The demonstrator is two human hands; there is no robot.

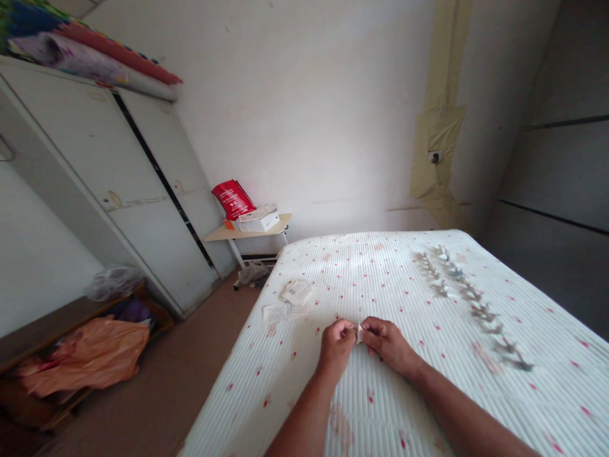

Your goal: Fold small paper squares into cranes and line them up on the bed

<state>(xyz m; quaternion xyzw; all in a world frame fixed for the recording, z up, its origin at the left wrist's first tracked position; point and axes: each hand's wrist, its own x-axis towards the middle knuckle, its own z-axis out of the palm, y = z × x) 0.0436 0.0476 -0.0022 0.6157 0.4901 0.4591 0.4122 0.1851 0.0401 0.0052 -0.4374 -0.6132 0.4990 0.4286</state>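
Between the fingertips of my left hand (337, 343) and my right hand (386, 343) is a small folded piece of paper (360, 333). Both hands are closed in a pinch on it, just above the bed's patterned cover (304, 406). To the left of my hands lie several loose sheets of printed paper (299, 293), partly overlapping. On the right side of the bed, small folded paper figures (483, 311) stand in rows running away from me. Their exact shape is too small to make out.
A small table (216, 235) by the wall holds a red bag (233, 200) and a white box (261, 222). Grey cabinets (137, 165) stand at the left, with rolled mats (95, 60) on top. Orange plastic (90, 355) lies on a low wooden bench beside the floor (190, 355).
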